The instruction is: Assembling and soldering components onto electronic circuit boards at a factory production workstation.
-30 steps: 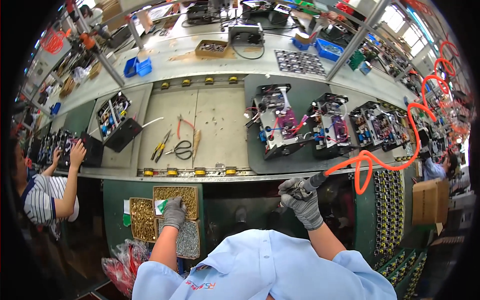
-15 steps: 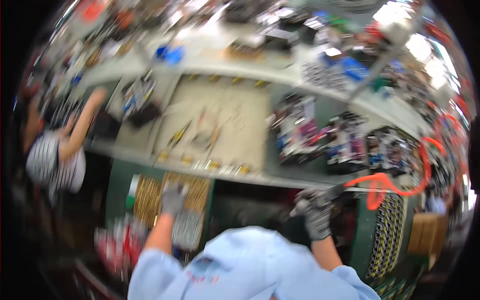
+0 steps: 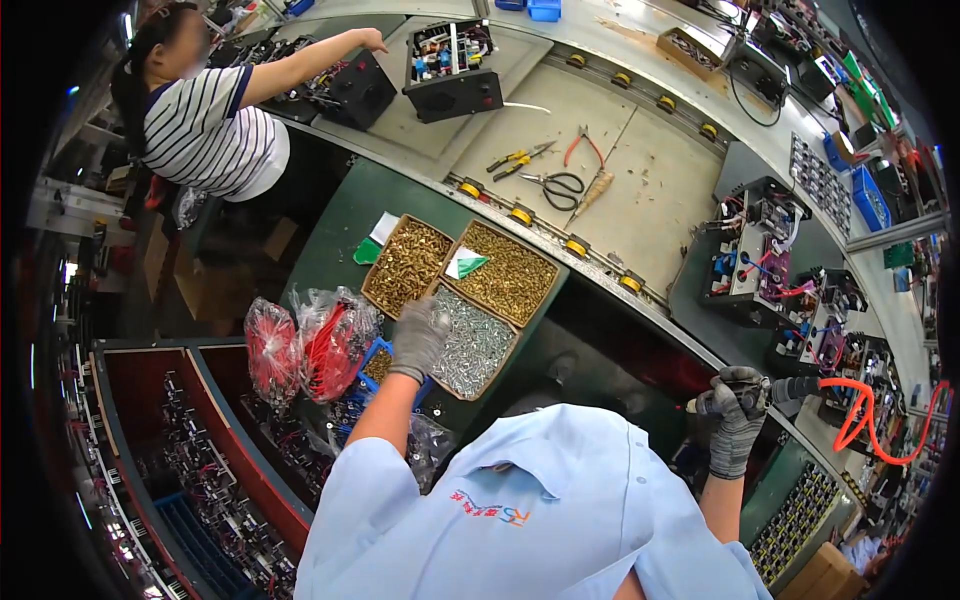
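Observation:
My left hand [image 3: 420,338], in a grey glove, is at the corner where a box of silver screws [image 3: 472,345] meets a box of long brass-coloured screws [image 3: 408,262]. Its fingers are bent and close together; their tips, and anything between them, are hidden. A third box, of small brass-coloured screws [image 3: 508,270], adjoins these two, with a green and white scrap [image 3: 466,263] in it. On the right, my gloved right hand [image 3: 738,425] is wrapped round a dark power screwdriver [image 3: 752,388]. An orange coiled hose [image 3: 858,425] runs from the tool's rear end.
Cutters [image 3: 521,160], red-handled pliers [image 3: 583,148] and black scissors [image 3: 557,188] lie on the line ahead. Open electronic units [image 3: 755,245] stand at right. At upper left, a person in a striped shirt [image 3: 215,130] reaches over the line. Plastic bags [image 3: 335,340] lie left of the screw boxes.
The view has turned leftward and sharpened from a blur. My left hand has shifted to the meeting edge of the screw boxes. My right hand still holds the screwdriver.

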The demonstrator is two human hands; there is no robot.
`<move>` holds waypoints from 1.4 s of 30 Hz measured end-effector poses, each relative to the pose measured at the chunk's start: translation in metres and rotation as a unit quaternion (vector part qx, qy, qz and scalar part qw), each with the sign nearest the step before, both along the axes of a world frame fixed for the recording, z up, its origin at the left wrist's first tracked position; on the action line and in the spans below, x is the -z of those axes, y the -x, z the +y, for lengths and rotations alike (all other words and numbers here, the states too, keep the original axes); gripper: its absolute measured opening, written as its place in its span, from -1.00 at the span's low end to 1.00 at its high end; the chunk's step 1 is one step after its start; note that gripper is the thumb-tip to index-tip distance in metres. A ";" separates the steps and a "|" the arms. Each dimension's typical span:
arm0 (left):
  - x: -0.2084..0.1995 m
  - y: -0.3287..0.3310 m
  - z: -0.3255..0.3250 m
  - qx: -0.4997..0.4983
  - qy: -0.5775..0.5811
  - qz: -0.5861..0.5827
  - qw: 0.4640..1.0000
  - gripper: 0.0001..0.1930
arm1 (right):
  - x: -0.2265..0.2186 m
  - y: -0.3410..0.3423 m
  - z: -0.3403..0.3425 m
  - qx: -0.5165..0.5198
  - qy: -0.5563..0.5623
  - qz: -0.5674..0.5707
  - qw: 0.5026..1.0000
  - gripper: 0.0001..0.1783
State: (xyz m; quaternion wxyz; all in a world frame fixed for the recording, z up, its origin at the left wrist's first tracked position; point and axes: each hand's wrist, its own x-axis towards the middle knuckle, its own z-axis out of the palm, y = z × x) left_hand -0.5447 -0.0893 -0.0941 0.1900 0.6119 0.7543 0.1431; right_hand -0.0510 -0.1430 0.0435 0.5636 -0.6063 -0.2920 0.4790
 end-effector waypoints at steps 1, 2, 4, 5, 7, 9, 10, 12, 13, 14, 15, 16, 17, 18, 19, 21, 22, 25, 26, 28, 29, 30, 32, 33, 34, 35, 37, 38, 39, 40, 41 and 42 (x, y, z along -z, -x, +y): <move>0.003 0.019 0.021 -0.078 0.076 -0.057 0.992 -0.49 | -0.002 0.001 0.002 -0.003 -0.005 -0.001 1.000 -0.66; 0.006 0.030 0.033 -0.082 0.066 -0.054 0.993 -0.49 | -0.004 0.003 0.003 0.001 -0.012 -0.020 1.000 -0.66; 0.012 0.046 0.053 -0.141 -0.078 0.145 0.976 -0.68 | -0.006 0.004 0.006 0.009 -0.023 -0.039 0.999 -0.66; 0.016 0.051 0.059 -0.140 -0.081 0.144 0.976 -0.68 | -0.007 0.004 0.007 0.002 -0.015 -0.021 1.000 -0.67; 0.024 0.058 0.067 -0.125 -0.072 0.157 0.977 -0.75 | -0.006 0.003 0.006 -0.002 -0.008 -0.006 1.000 -0.67; 0.030 0.067 0.066 -0.104 -0.048 0.130 0.985 -0.71 | -0.002 0.002 0.003 -0.004 -0.040 0.003 0.999 -0.67; 0.032 0.072 0.065 -0.077 -0.044 0.098 0.991 -0.67 | -0.001 0.001 0.001 -0.002 -0.041 0.003 0.999 -0.67; 0.035 0.079 0.060 -0.067 -0.041 0.096 0.992 -0.69 | 0.003 -0.002 -0.003 -0.009 -0.034 0.039 0.999 -0.66; 0.035 0.082 0.059 -0.082 -0.051 0.068 0.993 -0.70 | 0.006 -0.003 -0.003 -0.006 -0.041 0.052 0.998 -0.65; 0.034 0.085 0.061 -0.095 -0.063 0.036 0.993 -0.71 | 0.006 -0.006 -0.005 -0.013 -0.044 0.070 0.996 -0.64; 0.031 0.088 0.062 -0.078 -0.071 0.066 0.992 -0.77 | 0.008 -0.007 -0.005 0.006 -0.048 0.062 0.997 -0.63; 0.028 0.089 0.064 -0.084 -0.069 0.073 0.991 -0.77 | 0.010 -0.009 -0.005 0.020 -0.060 0.074 0.995 -0.63; 0.024 0.089 0.064 -0.085 -0.069 0.075 0.991 -0.76 | 0.011 -0.011 -0.005 0.027 -0.046 0.047 0.997 -0.62; 0.020 0.088 0.065 -0.086 -0.057 0.075 0.992 -0.75 | 0.012 -0.013 -0.005 0.029 -0.046 0.047 0.997 -0.62; 0.017 0.087 0.067 -0.081 -0.038 0.072 0.993 -0.76 | 0.012 -0.015 -0.006 0.026 -0.046 0.039 0.998 -0.62; 0.013 0.084 0.071 -0.109 -0.017 0.023 0.994 -0.76 | 0.010 -0.018 -0.004 0.029 -0.053 0.030 0.998 -0.62; 0.011 0.086 0.071 -0.161 0.019 -0.023 0.987 -0.76 | 0.008 -0.018 -0.004 0.030 -0.045 0.050 0.997 -0.62; 0.016 0.096 0.070 -0.307 0.026 -0.306 0.901 -0.83 | 0.004 -0.015 0.006 0.036 -0.059 0.056 0.996 -0.63; 0.020 0.100 0.065 -0.310 -0.009 -0.419 0.853 -0.85 | 0.001 -0.013 0.008 0.034 -0.066 0.031 0.997 -0.65; 0.022 0.115 0.054 -0.290 -0.069 -0.634 0.714 -0.87 | -0.008 -0.012 0.006 0.016 -0.041 0.026 0.999 -0.69; 0.019 0.120 0.053 -0.264 -0.070 -0.734 0.622 -0.85 | -0.011 -0.011 0.006 0.010 -0.031 0.025 0.999 -0.72; 0.012 0.122 0.050 -0.052 -0.173 -0.489 0.853 -0.84 | -0.014 -0.009 0.006 0.016 -0.033 0.023 0.999 -0.72; -0.004 0.103 0.057 -0.267 -0.031 -0.724 0.636 -0.85 | -0.022 -0.013 0.005 0.026 -0.004 0.025 0.999 -0.75; -0.019 0.090 0.066 -0.117 0.022 -0.810 0.574 -0.86 | -0.025 -0.017 0.003 0.020 -0.023 0.011 0.999 -0.77; -0.036 0.068 0.075 -0.076 0.036 -0.784 0.615 -0.84 | -0.027 -0.020 0.001 0.024 -0.040 -0.009 0.999 -0.78; -0.054 0.040 0.084 -0.128 0.048 -0.734 0.665 -0.82 | -0.030 -0.025 -0.001 0.048 -0.030 -0.019 0.998 -0.78; -0.090 -0.026 0.097 -0.082 0.075 -0.707 0.698 -0.78 | -0.034 -0.038 0.000 0.070 -0.040 0.025 0.996 -0.76; -0.106 -0.062 0.100 -0.025 0.083 -0.713 0.696 -0.77 | -0.037 -0.043 0.000 0.075 -0.042 0.061 0.994 -0.75; -0.117 -0.099 0.106 -0.020 0.109 -0.691 0.714 -0.77 | -0.039 -0.051 0.001 0.079 -0.054 0.068 0.993 -0.75; -0.127 -0.132 0.109 0.004 0.130 -0.684 0.718 -0.77 | -0.041 -0.058 0.003 0.074 -0.069 0.083 0.991 -0.76; -0.136 -0.165 0.117 0.006 0.173 -0.675 0.717 -0.77 | -0.043 -0.065 0.002 0.079 -0.090 0.059 0.991 -0.75; -0.142 -0.196 0.120 0.057 0.188 -0.643 0.740 -0.76 | -0.046 -0.073 -0.001 0.079 -0.106 0.060 0.989 -0.78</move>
